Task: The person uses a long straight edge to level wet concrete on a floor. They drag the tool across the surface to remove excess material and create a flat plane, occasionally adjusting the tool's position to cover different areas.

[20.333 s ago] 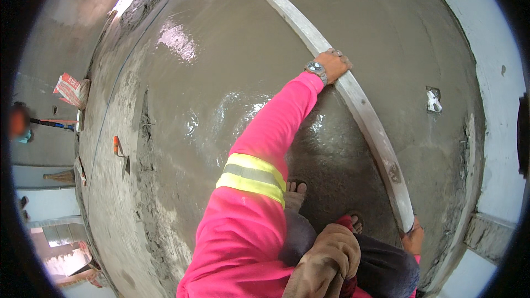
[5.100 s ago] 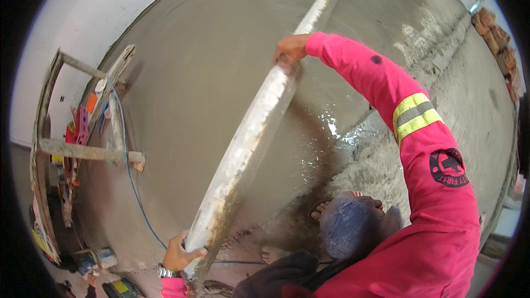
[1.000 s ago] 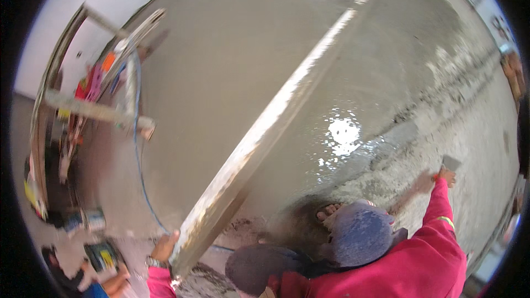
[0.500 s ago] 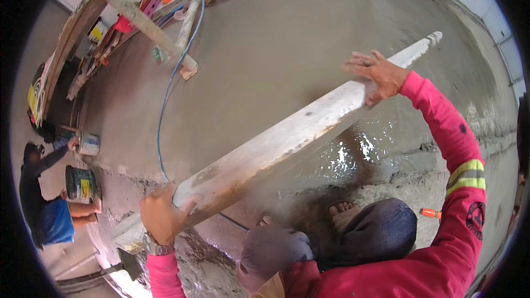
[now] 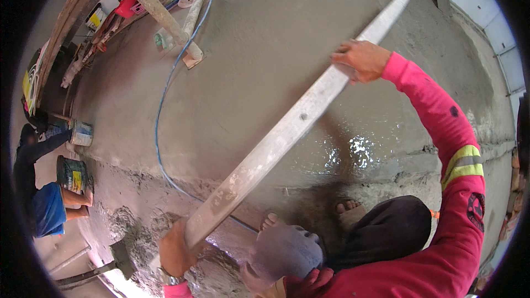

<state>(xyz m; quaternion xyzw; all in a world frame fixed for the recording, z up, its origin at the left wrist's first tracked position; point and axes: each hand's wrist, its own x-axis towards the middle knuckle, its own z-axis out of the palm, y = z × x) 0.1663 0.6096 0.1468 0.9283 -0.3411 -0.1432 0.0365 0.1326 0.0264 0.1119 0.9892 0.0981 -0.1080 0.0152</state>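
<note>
A long, pale straightedge [image 5: 276,140], spattered with cement, slants across wet grey concrete [image 5: 259,72] from near left to far right. My left hand [image 5: 176,247] is wrapped round its near end, beside rough, lumpy mortar. Farther along, my right hand [image 5: 361,62] grips the upper part, fingers over one edge; its far tip reaches past that hand. Water glistens on the surface to the right of the straightedge. Whether its underside touches the concrete I cannot tell.
A blue hose [image 5: 159,132] curves over the concrete and passes under the straightedge. Cement-coated posts [image 5: 152,11] stand far left. A co-worker [image 5: 41,160] crouches at left near buckets [image 5: 72,174]. A shovel [image 5: 121,259] lies lower left; another [image 5: 441,0] leans by the far wall.
The straightedge has turned steeper, its far tip swinging away and leftward. My left hand has come nearer and slightly right; my right hand has shifted left and closed round the edge.
</note>
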